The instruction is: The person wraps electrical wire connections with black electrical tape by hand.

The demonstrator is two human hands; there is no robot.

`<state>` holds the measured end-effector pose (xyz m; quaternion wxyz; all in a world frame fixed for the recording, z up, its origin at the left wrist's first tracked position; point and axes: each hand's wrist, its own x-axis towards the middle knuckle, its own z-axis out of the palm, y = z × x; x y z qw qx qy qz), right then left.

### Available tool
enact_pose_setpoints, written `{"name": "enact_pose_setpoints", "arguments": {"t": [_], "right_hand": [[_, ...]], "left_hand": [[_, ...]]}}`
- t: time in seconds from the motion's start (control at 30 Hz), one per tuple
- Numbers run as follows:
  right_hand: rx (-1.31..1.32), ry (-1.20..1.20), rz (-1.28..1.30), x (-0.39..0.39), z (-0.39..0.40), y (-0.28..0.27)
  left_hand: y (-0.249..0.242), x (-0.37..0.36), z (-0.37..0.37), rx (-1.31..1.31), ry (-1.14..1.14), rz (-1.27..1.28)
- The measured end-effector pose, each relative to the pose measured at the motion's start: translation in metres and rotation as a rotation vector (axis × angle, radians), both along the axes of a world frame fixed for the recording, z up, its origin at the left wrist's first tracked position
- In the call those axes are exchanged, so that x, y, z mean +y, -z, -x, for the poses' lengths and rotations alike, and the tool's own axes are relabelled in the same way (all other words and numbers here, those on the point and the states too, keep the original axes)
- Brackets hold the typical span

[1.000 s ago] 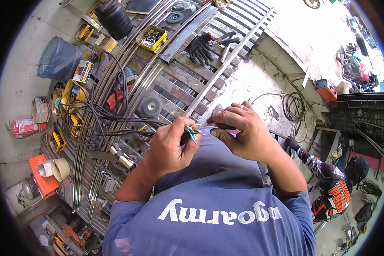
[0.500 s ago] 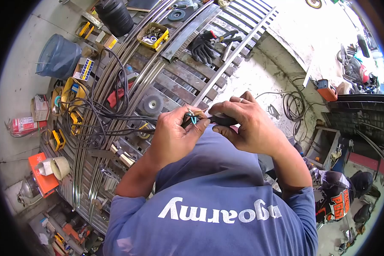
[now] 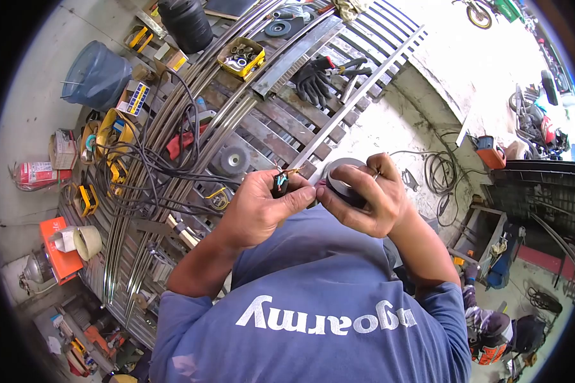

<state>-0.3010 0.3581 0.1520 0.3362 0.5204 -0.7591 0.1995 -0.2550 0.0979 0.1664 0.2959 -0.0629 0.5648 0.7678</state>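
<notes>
My left hand (image 3: 259, 210) pinches the end of a black cable (image 3: 281, 180), where short blue and other coloured wires stick out above my thumb. My right hand (image 3: 372, 199) is closed around a roll of black tape (image 3: 340, 173), held right against the cable end, with thumb and forefinger touching my left thumb. Both hands are raised in front of my blue shirt, above the metal grille (image 3: 281, 124). The cable runs off left into a tangle of black leads (image 3: 148, 167).
On the grille lie black gloves (image 3: 313, 80), pliers, a yellow tray of small parts (image 3: 239, 57) and a grinding disc (image 3: 234, 159). A blue bucket (image 3: 96, 76), yellow tools and an orange machine (image 3: 61, 255) stand left. Another person (image 3: 492, 329) crouches lower right.
The black tape roll now shows in my right hand, pressed to the cable end. Both hands have risen slightly. The person at lower right has shifted further down the view.
</notes>
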Motion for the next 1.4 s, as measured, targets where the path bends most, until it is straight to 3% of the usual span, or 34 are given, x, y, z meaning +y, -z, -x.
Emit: {"name": "enact_pose_setpoints", "arguments": {"t": [0.07, 0.37, 0.47, 0.77, 0.93, 1.07, 1.27, 1.4], "right_hand": [[0.038, -0.005, 0.015, 0.0, 0.0, 0.002], [0.086, 0.061, 0.016, 0.012, -0.016, 0.011], [0.024, 0.1, 0.048, 0.02, -0.02, 0.003], [-0.281, 0.113, 0.285, 0.016, -0.023, -0.008], [-0.454, -0.001, 0.256, 0.011, -0.021, -0.006], [-0.491, -0.027, 0.226, 0.007, -0.022, -0.005], [-0.507, -0.051, 0.204, 0.006, -0.025, -0.007], [-0.523, -0.088, 0.215, 0.005, -0.023, -0.005]], "left_hand": [[0.001, -0.004, 0.0, -0.065, 0.007, -0.024], [-0.002, 0.019, -0.011, 0.591, -0.113, 0.401], [0.007, 0.012, -0.012, 0.676, -0.1, 0.44], [0.002, 0.013, -0.02, 0.656, 0.052, 0.381], [0.008, 0.015, -0.029, 0.743, 0.078, 0.43], [-0.003, 0.011, -0.029, 0.759, 0.197, 0.504], [0.002, 0.016, -0.036, 0.869, 0.152, 0.564], [-0.006, 0.014, -0.034, 0.752, 0.212, 0.501]]}}
